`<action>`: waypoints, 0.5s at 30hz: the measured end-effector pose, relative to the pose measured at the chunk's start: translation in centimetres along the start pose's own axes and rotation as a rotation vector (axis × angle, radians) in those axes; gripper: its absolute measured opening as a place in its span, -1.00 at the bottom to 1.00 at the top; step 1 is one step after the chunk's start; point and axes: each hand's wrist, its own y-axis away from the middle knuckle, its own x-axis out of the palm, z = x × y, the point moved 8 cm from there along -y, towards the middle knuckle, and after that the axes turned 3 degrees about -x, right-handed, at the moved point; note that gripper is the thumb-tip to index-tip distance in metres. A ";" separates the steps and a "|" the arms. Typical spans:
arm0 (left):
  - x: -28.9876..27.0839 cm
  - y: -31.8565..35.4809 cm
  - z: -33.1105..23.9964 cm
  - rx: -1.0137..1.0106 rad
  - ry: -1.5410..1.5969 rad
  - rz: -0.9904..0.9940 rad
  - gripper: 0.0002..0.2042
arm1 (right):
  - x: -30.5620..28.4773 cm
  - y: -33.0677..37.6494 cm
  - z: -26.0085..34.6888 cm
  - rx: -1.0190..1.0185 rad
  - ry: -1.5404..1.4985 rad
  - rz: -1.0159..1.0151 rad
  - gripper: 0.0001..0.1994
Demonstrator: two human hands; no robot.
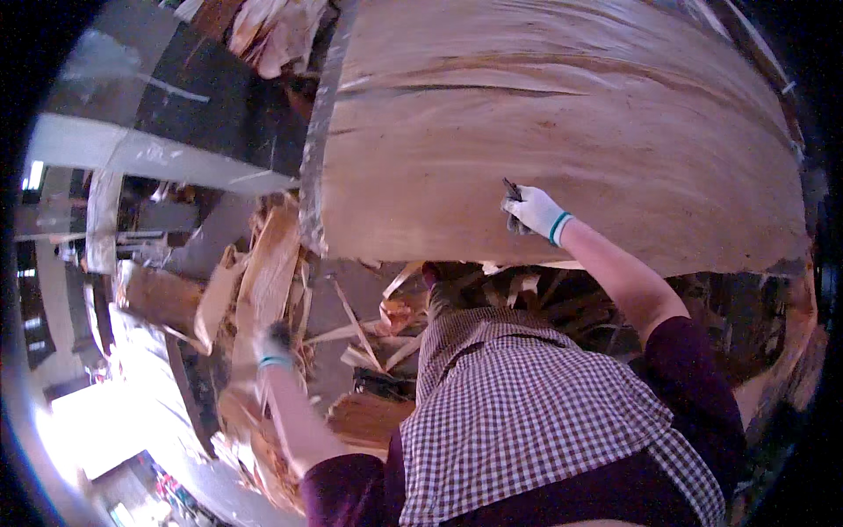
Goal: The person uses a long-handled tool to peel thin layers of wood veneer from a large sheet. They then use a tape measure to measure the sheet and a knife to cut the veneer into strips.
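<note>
My right hand [532, 213], in a white glove with a grey palm and a green cuff, is closed around a small dark hand tool [512, 188]. Its tip sticks out past my fingers, but the kind is too small to make out. Beneath that hand spreads a large tan wood veneer sheet [492, 149], with a dark split running across its far part. Away to the left hangs my left hand [276, 342], gloved with the same green cuff, beside long torn veneer strips [268, 263]. Motion smears its fingers, so their pose does not show.
Broken veneer scraps [399, 312] litter the floor between me and the sheet. A pale beam [176, 158] runs along the left, joined to an upright post [104, 220]. More crumpled veneer [279, 35] lies at the far left. Strong light [105, 422] enters at the lower left.
</note>
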 end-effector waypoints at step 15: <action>22.8 3.6 9.2 0.213 0.307 0.159 -0.78 | 19.6 5.2 7.8 -0.613 0.858 0.088 -0.77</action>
